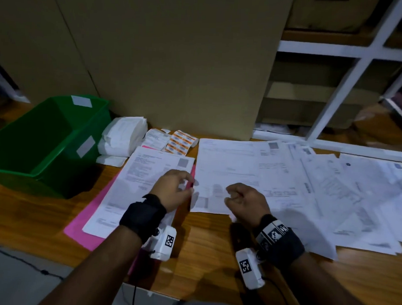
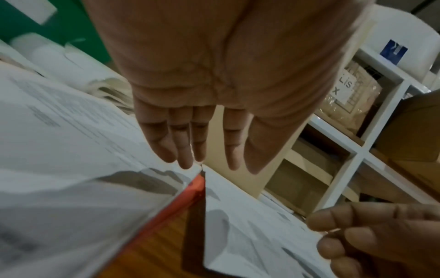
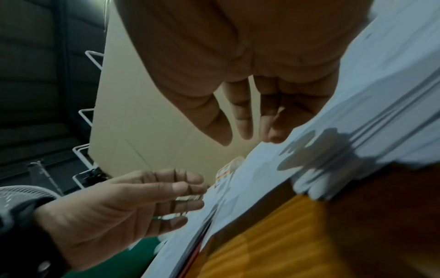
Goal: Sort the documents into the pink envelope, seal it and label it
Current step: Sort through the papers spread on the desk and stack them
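The pink envelope (image 1: 83, 219) lies flat on the wooden table, left of centre, with a printed document (image 1: 144, 180) on top of it. My left hand (image 1: 173, 188) hovers over that sheet's right edge; its fingers (image 2: 183, 150) hang relaxed and hold nothing, just above the envelope's edge (image 2: 190, 193). My right hand (image 1: 244, 199) floats over the middle sheet (image 1: 224, 167) with loosely curled fingers (image 3: 245, 120) and nothing in it. Several more documents (image 1: 331, 191) fan out to the right.
A green bin (image 1: 36, 146) stands at the left. Behind the envelope lie a stack of white papers (image 1: 123, 136) and a sheet of orange labels (image 1: 181, 142). A tall cardboard box (image 1: 176, 60) rises at the back, beside a white shelf frame (image 1: 348, 73).
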